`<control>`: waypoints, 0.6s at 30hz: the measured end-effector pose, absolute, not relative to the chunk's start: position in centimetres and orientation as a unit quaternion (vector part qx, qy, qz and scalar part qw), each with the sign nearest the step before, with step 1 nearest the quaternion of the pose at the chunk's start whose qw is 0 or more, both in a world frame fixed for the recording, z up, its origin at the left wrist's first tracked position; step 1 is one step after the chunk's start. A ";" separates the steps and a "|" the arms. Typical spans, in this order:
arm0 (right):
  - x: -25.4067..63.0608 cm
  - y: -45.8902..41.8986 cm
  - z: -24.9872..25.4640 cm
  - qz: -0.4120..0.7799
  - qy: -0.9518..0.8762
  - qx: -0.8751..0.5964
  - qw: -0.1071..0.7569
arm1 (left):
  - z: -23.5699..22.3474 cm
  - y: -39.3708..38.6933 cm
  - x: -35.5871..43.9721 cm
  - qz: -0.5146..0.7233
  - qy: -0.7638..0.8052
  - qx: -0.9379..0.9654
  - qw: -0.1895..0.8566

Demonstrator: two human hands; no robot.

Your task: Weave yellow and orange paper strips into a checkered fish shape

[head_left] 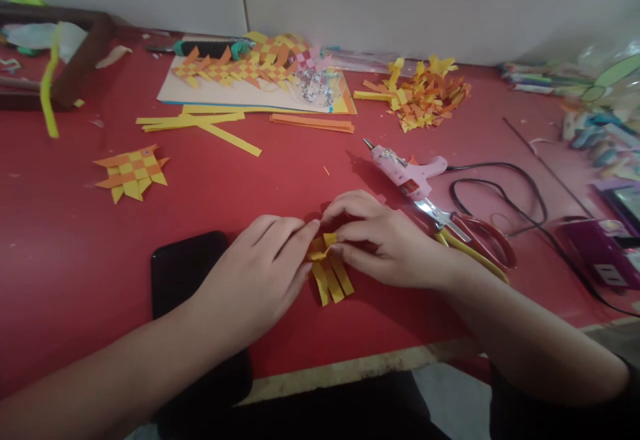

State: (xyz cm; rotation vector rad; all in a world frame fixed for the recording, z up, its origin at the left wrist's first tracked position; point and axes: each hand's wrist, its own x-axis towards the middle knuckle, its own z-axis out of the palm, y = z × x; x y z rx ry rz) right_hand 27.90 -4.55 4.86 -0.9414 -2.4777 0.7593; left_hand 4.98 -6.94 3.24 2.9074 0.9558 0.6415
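Note:
Between my two hands, over the red table, is a small piece of woven yellow paper strips. Several loose strip ends hang from it toward me. My left hand pinches its left side, fingers closed. From the right, my right hand grips the upper strips between thumb and fingers. The fingers hide most of the weave. A woven orange and yellow paper fish lies to the left. Under my left forearm is a black phone-like slab, partly covered.
A pink glue gun and scissors lie right of my right hand, with a black cord. Yellow strips, orange strips, a heap of paper scraps and more woven fish lie farther back. A purple box stands right.

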 end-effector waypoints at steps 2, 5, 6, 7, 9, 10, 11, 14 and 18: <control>27.9 -4.5 4.8 0.265 -0.883 -0.341 0.183 | 3.2 -6.9 4.9 0.205 0.309 0.929 0.016; 27.9 -4.5 4.7 0.261 -0.886 -0.340 0.175 | 3.3 -7.0 4.7 0.225 0.327 0.915 0.068; 27.9 -4.6 4.7 0.264 -0.886 -0.340 0.171 | 3.3 -7.0 4.7 0.228 0.330 0.911 0.093; 27.9 -4.6 4.7 0.268 -0.886 -0.340 0.168 | 3.4 -6.9 4.6 0.228 0.332 0.908 0.114; 28.0 -4.6 4.8 0.276 -0.885 -0.340 0.161 | 3.6 -6.9 4.5 0.226 0.334 0.905 0.138; 28.0 -4.5 4.9 0.279 -0.885 -0.338 0.157 | 3.7 -6.9 4.5 0.228 0.337 0.903 0.141; 28.0 -4.5 4.9 0.282 -0.886 -0.334 0.154 | 3.7 -6.9 4.5 0.231 0.342 0.900 0.141; 28.2 -4.4 5.0 0.288 -0.893 -0.319 0.138 | 3.7 -6.8 4.5 0.240 0.368 0.886 0.151; 28.5 -4.3 5.0 0.286 -0.900 -0.303 0.129 | 3.4 -6.6 4.7 0.250 0.404 0.865 0.160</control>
